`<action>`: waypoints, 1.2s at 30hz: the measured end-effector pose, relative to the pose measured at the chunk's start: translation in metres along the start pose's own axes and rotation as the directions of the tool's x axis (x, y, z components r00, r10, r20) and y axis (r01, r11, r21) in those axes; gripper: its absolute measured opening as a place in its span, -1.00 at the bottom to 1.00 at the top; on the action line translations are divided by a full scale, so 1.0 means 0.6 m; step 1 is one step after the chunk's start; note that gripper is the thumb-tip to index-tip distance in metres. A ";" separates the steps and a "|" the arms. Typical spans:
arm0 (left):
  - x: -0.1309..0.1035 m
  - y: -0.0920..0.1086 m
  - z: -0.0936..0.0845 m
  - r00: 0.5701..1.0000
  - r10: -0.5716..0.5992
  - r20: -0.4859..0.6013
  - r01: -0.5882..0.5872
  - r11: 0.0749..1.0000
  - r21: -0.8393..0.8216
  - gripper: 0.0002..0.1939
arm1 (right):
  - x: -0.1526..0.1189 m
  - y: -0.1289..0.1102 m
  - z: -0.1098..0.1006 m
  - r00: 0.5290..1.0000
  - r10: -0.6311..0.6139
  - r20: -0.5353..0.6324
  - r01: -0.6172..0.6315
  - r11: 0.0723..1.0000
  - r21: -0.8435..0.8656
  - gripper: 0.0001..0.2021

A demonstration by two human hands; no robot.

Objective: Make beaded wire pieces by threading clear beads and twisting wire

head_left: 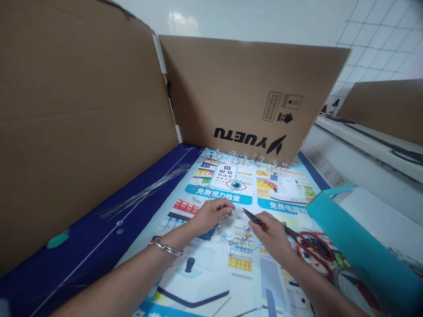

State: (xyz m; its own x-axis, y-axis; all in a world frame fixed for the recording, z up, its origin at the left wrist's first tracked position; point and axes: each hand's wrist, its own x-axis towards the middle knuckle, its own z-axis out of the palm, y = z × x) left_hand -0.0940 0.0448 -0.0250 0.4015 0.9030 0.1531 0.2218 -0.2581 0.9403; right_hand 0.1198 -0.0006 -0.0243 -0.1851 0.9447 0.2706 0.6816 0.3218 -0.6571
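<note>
My left hand (214, 214) is closed in a pinch on a thin, clear or silvery wire piece (235, 212). My right hand (272, 233) grips a small dark tool with narrow pointed jaws (251, 216), which looks like pliers. Its tip points at the left fingertips, a short gap away. My palm hides the tool's handles. Between and below both hands lies a loose tangle of bent wire pieces (233, 242) on the printed sheet. Just right of my right wrist are red-handled scissors (313, 246), partly covered by the hand and forearm.
Straight wires (148, 191) lie on the blue surface (99, 251) at left. More wire pieces (247, 159) line the foot of the upright cardboard panel (238, 92). Another cardboard wall (82, 97) closes the left side. A teal-edged open box (357, 246) stands at right.
</note>
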 end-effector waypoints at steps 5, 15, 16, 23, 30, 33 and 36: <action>-0.005 0.020 -0.007 0.995 0.060 -0.084 -0.063 0.997 -0.034 -0.86 | -0.001 -0.011 -0.006 1.000 -0.010 0.026 0.008 0.995 0.095 -0.84; 0.000 0.029 -0.019 0.959 -0.091 -0.267 -0.022 0.919 -0.393 -0.85 | -0.006 -0.022 -0.013 0.992 0.128 -0.007 -0.123 0.966 0.226 -0.78; 0.000 0.028 -0.019 0.955 -0.118 -0.271 -0.010 0.904 -0.428 -0.84 | -0.005 -0.019 -0.013 0.992 0.127 -0.012 -0.122 0.971 0.207 -0.77; -0.001 0.032 -0.029 0.914 -0.223 -0.338 0.002 0.836 -0.548 -0.79 | 0.005 -0.007 -0.030 0.986 0.004 0.167 0.040 0.966 -0.256 -0.83; -0.003 0.029 -0.016 0.900 -0.283 -0.332 0.043 0.814 -0.579 -0.80 | 0.000 -0.054 -0.064 0.941 -0.077 0.329 0.245 0.826 -0.508 -0.85; -0.006 0.025 -0.002 0.884 -0.332 -0.329 0.057 0.776 -0.628 -0.80 | -0.007 -0.071 -0.055 0.930 -0.079 0.358 0.267 0.815 -0.514 -0.87; -0.010 0.023 0.011 0.874 -0.368 -0.317 0.061 0.731 -0.680 -0.80 | -0.015 -0.077 -0.037 0.926 -0.089 0.367 0.282 0.810 -0.514 -0.89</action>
State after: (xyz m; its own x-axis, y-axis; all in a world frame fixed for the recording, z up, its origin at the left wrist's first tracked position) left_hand -0.0875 0.0336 -0.0152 -0.0123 0.9932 -0.1154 -0.4177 0.0997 0.9031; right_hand 0.1056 -0.0253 0.0192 -0.4923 0.8689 0.0509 0.8637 0.4949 -0.0948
